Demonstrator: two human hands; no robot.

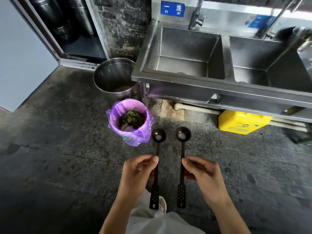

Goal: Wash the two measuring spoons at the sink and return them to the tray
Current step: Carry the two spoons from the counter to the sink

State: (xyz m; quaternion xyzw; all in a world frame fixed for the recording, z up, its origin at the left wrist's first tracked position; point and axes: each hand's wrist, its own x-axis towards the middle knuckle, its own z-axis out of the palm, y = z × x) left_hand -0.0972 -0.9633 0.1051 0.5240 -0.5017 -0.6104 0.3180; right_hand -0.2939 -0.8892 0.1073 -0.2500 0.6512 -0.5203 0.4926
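Steel double sink [184, 76] ahead; left hand [140, 173], right hand [202, 173] each pinch mid-handle one dark, long-handled, stiff, likely light measuring spoon [156, 168] [182, 166]

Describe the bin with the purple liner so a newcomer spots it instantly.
Start at the steel double sink and drop to the floor below its left corner. Two round containers stand there; the nearer is the bin. Unlike the bare steel pot behind it, it has a purple bag holding green scraps.
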